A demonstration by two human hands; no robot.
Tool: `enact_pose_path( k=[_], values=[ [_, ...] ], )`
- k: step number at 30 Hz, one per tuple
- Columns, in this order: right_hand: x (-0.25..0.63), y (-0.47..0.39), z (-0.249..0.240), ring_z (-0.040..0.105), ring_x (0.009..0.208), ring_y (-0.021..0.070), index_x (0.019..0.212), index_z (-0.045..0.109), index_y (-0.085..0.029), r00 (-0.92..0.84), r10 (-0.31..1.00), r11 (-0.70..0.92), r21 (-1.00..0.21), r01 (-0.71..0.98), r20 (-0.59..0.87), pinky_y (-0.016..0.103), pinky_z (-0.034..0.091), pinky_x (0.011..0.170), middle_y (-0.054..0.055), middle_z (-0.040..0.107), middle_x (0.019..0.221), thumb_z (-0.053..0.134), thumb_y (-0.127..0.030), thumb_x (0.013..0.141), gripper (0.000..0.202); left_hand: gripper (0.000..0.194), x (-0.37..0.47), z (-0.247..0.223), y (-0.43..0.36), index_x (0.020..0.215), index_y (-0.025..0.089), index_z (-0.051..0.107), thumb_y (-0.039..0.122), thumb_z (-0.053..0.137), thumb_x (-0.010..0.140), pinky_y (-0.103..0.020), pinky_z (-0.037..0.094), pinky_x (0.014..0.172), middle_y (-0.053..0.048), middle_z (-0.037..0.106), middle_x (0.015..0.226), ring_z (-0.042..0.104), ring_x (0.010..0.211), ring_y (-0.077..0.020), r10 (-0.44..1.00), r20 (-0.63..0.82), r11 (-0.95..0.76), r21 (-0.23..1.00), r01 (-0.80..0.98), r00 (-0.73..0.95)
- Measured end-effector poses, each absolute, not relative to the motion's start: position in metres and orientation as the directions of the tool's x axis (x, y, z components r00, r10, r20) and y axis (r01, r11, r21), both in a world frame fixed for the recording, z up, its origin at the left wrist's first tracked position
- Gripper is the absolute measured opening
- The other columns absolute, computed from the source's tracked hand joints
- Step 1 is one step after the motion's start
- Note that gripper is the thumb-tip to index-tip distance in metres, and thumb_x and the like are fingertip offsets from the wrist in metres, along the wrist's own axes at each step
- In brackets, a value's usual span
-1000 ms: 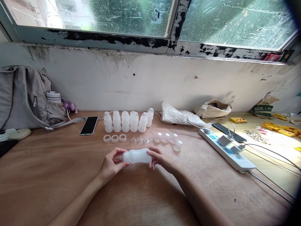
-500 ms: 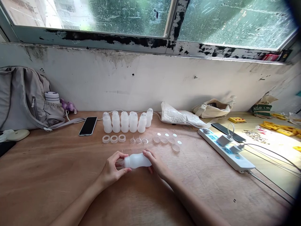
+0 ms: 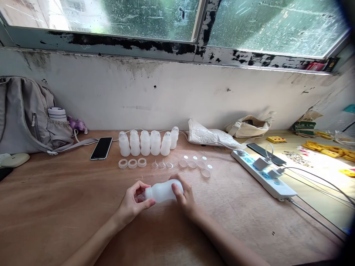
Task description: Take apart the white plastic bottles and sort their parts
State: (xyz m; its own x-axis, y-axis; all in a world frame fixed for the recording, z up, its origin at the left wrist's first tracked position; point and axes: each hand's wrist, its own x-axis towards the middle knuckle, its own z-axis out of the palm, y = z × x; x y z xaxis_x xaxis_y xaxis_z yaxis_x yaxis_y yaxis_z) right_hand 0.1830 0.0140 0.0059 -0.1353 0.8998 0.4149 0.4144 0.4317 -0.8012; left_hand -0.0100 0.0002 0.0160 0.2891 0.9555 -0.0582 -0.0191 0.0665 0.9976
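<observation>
Now right grip (image 3: 186,196), shifted, wraps bottle (image 3: 163,192); left grip (image 3: 132,201) still clasps its neck (image 3: 148,194).

Hidden ends, cropped edges

The bare left hand (image 3: 137,202) partly covers the clear plastic top (image 3: 140,197) of the frosted white plastic bottle (image 3: 163,191); the bare right hand (image 3: 185,195) hides the bottle's base. Both forearms (image 3: 91,234) are cut off below the hands. Far left of the left hand, the grey fabric backpack (image 3: 24,107) is cropped by the edge. Far right of the right hand, scattered brownish bits (image 3: 297,159) are too small to identify and a yellow plastic piece (image 3: 347,173) is cropped. Beyond both hands, the greenish window glass (image 3: 155,18) is cut off above, its view blurred.
</observation>
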Motion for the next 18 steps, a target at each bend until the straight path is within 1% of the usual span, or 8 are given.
enact_pose_path(
  k=[3,8,13,18],
  values=[
    [0.180,0.014,0.007,0.043,0.051,0.0118,0.073,0.048,-0.018,-0.089,0.935,0.352,-0.861,0.367,0.344,0.023,0.033,0.050,-0.002,0.045,0.057,0.035,-0.038,0.082,0.026,0.031,-0.009,0.015,-0.004,0.083,0.017,0.050,0.027,0.069,0.061,-0.022,0.044,0.062,-0.001,0.055,0.076,0.052,0.070,-0.0134,0.966,0.006,-0.025,0.997,0.069,0.260],
    [0.175,0.016,0.007,0.040,0.052,0.0115,0.065,0.045,-0.018,-0.041,0.970,0.242,-0.923,0.298,0.241,0.023,0.030,0.049,-0.003,0.042,0.055,0.036,-0.039,0.083,0.029,0.029,-0.009,0.015,-0.006,0.082,0.017,0.049,0.030,0.067,0.063,-0.022,0.044,0.062,-0.001,0.055,0.075,0.052,0.068,-0.0130,0.968,0.090,-0.139,0.969,0.204,0.233],
    [0.170,0.021,0.004,0.035,0.051,0.0100,0.058,0.034,-0.019,-0.022,0.994,0.112,-0.974,0.195,0.110,0.022,0.028,0.046,-0.004,0.035,0.055,0.039,-0.040,0.081,0.032,0.027,-0.009,0.014,-0.006,0.079,0.017,0.050,0.032,0.065,0.063,-0.021,0.043,0.059,-0.001,0.055,0.074,0.052,0.064,-0.0121,0.968,0.153,-0.212,0.925,0.316,0.201],
    [0.169,0.024,0.002,0.036,0.048,0.0097,0.058,0.034,-0.019,-0.057,0.998,-0.001,-0.988,0.155,-0.010,0.021,0.027,0.040,-0.004,0.034,0.053,0.039,-0.038,0.081,0.030,0.025,-0.010,0.011,-0.005,0.074,0.018,0.052,0.031,0.067,0.060,-0.022,0.043,0.058,-0.001,0.057,0.072,0.052,0.062,-0.0133,0.968,0.196,-0.240,0.903,0.356,0.154]
  ],
)
